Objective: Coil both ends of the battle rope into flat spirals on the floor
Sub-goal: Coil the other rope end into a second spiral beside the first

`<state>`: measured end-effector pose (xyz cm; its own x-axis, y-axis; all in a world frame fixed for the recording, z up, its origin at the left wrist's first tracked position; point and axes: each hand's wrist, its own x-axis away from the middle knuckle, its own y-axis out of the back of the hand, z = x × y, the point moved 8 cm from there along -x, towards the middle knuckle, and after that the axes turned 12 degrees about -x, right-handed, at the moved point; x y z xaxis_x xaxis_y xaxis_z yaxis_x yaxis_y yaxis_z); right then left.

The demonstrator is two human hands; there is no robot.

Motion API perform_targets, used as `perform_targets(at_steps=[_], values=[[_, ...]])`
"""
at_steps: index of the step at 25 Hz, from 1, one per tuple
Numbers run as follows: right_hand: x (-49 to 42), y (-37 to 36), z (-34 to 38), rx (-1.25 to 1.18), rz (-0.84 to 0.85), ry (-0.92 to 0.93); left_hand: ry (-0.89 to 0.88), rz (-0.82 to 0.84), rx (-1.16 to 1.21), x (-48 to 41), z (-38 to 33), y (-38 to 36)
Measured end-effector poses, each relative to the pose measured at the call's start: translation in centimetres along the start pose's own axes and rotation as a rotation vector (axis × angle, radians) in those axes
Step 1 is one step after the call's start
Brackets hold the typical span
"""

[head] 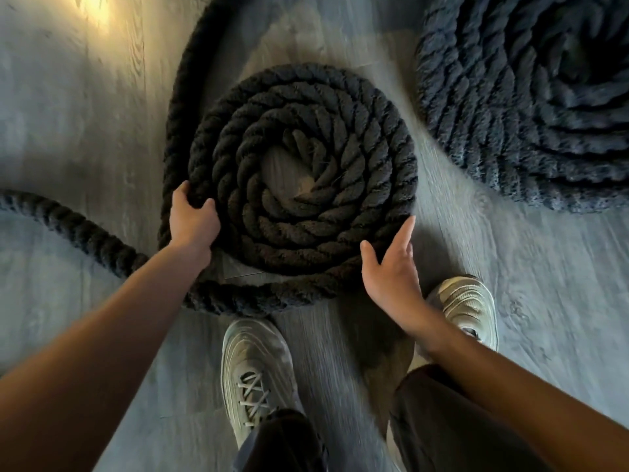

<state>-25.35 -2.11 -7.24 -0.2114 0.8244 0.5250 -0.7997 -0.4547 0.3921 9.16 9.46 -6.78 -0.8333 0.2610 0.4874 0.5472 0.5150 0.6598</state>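
Near spiral (pixel 303 168): lies flat on the grey wood-look floor (pixel 85 131), straight in front of the person, several turns wound close, with a small bare patch of floor at the centre.
Second spiral (pixel 531 97): flat, up and to the right, apart from the first with a strip of floor between; cut off by the frame edge and blurred.
Outer turn (pixel 258 298): loose, running left to right along the near side, with a gap between it and the packed turns.
Upper length (pixel 180 97): hugs the spiral's left side and runs away from the person, out of the top of the frame.
Side length (pixel 68 223): comes in from the left edge and curves toward the near side; where it joins is hidden by the left forearm.
Left hand (pixel 192 216): fingers curled over the packed turns at the left rim, gripping rope.
Right hand (pixel 391 267): fingers straight, thumb spread, holding nothing, palm toward the near-right rim; contact cannot be told.
Left shoe (pixel 255 362), right shoe (pixel 466 304): just beside the near edge.
Open floor: wide on the left and between the shoes.
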Motion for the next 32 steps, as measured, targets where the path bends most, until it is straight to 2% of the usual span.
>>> perform_targets(at_steps=[2,3,7,10,12,14,17,21,23,26,28,32], values=[[-2.5,0.9,1.0,0.085,0.019,-0.018,-0.069,0.004,-0.025,0.3,0.5,-0.5],[-4.1,1.7,1.9,0.124,0.033,-0.008,-0.042,0.025,0.014,0.4,0.8,-0.7],[-11.4,5.3,6.2,0.180,0.106,0.031,0.252,0.242,0.196,2.3,1.2,-2.5],[-14.0,6.8,8.2,0.391,-0.010,0.066,0.309,0.353,0.210,5.9,1.4,-5.4],[-13.1,6.3,8.2,0.415,-0.130,0.091,0.337,0.384,0.275,7.5,2.4,-6.8],[-10.4,5.1,6.7,0.333,-0.240,0.111,0.376,0.363,0.318,7.5,3.0,-6.6],[-4.8,2.8,3.3,0.232,-0.311,0.121,0.357,0.179,0.198,4.7,2.5,-3.3],[-1.0,1.1,0.0,0.220,-0.228,0.080,0.110,0.064,0.111,1.2,-0.4,-0.6],[-1.3,1.4,0.1,0.229,-0.216,0.117,-0.007,0.034,0.021,1.0,-1.2,-0.4],[-3.4,2.3,1.4,0.248,-0.197,0.176,-0.093,0.070,-0.049,1.4,-0.9,-0.7],[-6.1,3.6,2.4,0.302,-0.152,0.197,-0.034,0.167,-0.021,1.8,0.0,-0.9],[-12.5,7.2,5.0,0.420,0.020,0.228,0.243,0.394,0.091,5.2,2.2,-3.5]])
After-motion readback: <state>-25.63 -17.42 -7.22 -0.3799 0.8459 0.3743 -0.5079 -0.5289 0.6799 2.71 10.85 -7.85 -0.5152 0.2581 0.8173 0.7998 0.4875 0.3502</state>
